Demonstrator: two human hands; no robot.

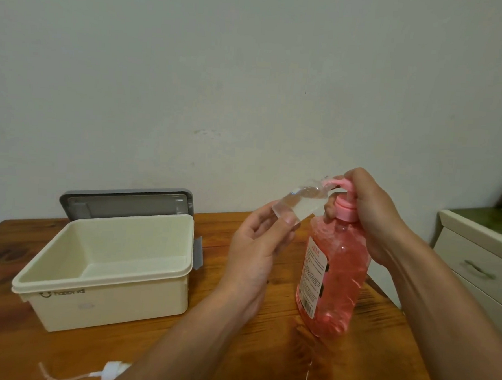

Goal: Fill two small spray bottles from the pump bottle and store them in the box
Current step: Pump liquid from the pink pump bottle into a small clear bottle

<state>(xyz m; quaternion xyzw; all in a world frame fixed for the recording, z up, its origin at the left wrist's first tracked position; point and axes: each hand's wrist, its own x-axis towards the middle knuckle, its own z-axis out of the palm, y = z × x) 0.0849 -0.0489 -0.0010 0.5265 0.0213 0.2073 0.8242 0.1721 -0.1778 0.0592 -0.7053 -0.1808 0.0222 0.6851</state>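
A pink pump bottle stands on the wooden table, right of centre. My right hand curls round its pink pump head, thumb on top. My left hand pinches the base of a small clear spray bottle, tilted with its open mouth at the pump's nozzle. A cream box sits open on the left and holds nothing that I can see. A white spray cap with its dip tube lies on the table near the front edge, partly behind my left forearm.
The box's grey lid leans upright behind it against the wall. A cream drawer cabinet stands to the right of the table. A wet streak runs on the wood in front of the pump bottle.
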